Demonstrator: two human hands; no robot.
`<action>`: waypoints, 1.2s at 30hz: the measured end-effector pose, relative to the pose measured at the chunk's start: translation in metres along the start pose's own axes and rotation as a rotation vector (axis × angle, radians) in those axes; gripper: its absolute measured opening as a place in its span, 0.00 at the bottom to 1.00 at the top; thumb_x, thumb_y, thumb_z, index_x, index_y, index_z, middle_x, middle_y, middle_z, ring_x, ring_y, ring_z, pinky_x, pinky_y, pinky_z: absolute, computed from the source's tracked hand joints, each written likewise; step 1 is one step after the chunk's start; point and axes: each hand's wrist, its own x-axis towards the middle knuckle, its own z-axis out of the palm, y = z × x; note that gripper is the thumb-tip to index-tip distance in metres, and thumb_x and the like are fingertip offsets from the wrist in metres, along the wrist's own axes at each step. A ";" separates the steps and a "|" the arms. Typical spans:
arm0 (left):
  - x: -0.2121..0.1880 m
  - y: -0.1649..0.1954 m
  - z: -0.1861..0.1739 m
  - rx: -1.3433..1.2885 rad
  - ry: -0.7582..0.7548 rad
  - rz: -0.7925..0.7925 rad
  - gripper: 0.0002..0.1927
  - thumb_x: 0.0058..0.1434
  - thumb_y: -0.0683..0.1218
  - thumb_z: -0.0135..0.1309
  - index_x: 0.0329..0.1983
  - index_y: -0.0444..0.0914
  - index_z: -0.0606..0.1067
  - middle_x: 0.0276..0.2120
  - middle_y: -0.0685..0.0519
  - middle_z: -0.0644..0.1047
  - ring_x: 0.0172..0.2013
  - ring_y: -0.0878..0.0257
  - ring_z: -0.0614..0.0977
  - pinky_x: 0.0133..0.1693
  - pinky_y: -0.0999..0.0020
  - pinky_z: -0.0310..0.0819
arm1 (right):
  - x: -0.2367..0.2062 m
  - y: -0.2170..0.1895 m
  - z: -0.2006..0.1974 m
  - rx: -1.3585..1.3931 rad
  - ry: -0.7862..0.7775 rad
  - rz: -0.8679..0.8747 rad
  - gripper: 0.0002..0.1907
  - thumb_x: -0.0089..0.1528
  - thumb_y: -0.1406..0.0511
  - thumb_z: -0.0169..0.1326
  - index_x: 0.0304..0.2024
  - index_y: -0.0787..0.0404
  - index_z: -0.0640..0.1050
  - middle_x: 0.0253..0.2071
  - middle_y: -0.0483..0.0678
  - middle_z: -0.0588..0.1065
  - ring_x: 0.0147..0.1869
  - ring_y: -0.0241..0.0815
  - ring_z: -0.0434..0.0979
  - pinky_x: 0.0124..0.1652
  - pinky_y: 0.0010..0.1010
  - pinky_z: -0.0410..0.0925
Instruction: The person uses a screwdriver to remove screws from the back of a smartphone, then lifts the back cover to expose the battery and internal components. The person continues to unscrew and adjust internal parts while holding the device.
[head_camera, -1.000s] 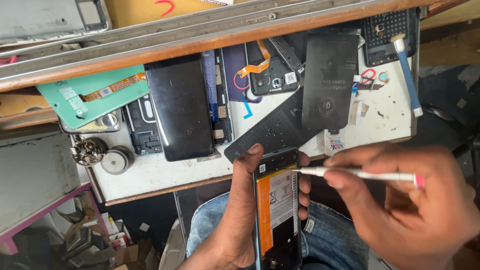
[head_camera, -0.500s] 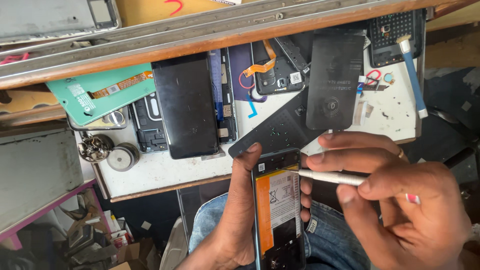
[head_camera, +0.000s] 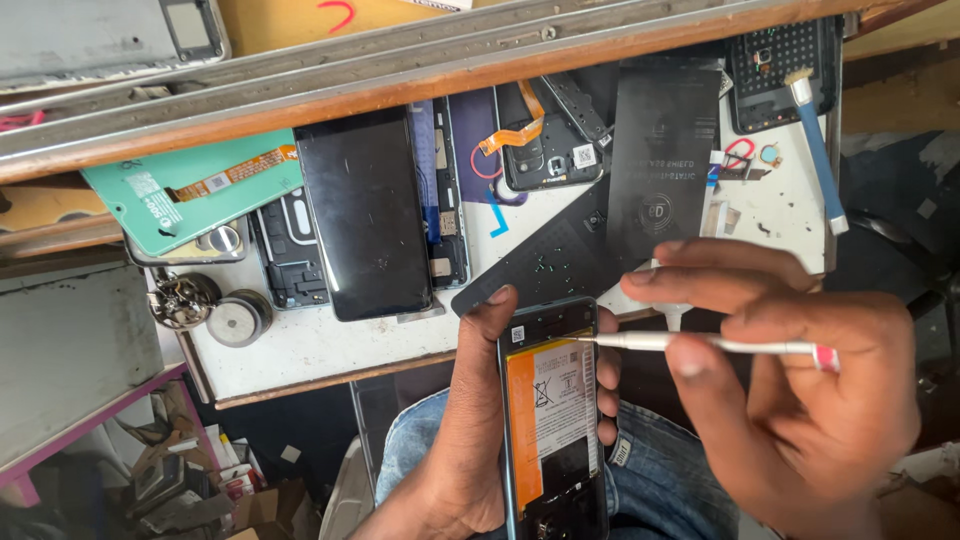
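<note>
Since a second ago your right hand (head_camera: 800, 400) has dropped a little and drawn nearer, and the tool tip now sits on the phone's right edge rather than above it; your left hand (head_camera: 470, 440) has barely shifted.

Head view: left hand clamped round the opened phone (head_camera: 553, 420), thumb up its left side, fingertips (head_camera: 607, 372) wrapped over the right edge. Phone is upright over your lap, near the table's (head_camera: 300, 350) near edge, back cover off, orange-and-white battery (head_camera: 553, 410) exposed. Right hand closed on a thin white pry tool (head_camera: 700, 344), pinched pen-style, tip touching the frame near the battery top.

Handling, as a judgement: phone looks light and stiff, but the bare battery is soft and puncture-prone, so grip by the frame edges, not the battery face. Tool is slim and probably slippery; hold it close to the tip.

On the table, far side: black screen panel (head_camera: 365, 210), green back cover (head_camera: 190, 195), blue-handled brush (head_camera: 818, 150) far right.
</note>
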 end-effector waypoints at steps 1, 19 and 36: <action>0.001 0.000 0.000 -0.001 -0.013 0.003 0.47 0.59 0.80 0.37 0.55 0.35 0.74 0.34 0.50 0.75 0.33 0.60 0.79 0.37 0.65 0.78 | -0.003 0.001 -0.001 0.014 0.000 -0.002 0.15 0.68 0.74 0.51 0.52 0.63 0.60 0.45 0.65 0.78 0.57 0.55 0.83 0.63 0.48 0.76; -0.002 0.002 -0.001 -0.005 -0.040 0.023 0.47 0.59 0.79 0.36 0.51 0.34 0.73 0.35 0.49 0.75 0.33 0.60 0.79 0.37 0.66 0.79 | -0.020 0.016 0.001 -0.042 0.123 0.039 0.15 0.68 0.76 0.49 0.51 0.70 0.57 0.41 0.72 0.76 0.50 0.52 0.85 0.38 0.27 0.78; 0.003 0.000 0.000 -0.039 -0.024 0.001 0.46 0.58 0.80 0.37 0.53 0.37 0.73 0.34 0.50 0.75 0.32 0.61 0.80 0.34 0.68 0.80 | -0.016 0.017 0.001 -0.151 0.140 0.018 0.17 0.67 0.75 0.55 0.50 0.71 0.61 0.40 0.67 0.78 0.44 0.48 0.87 0.30 0.21 0.75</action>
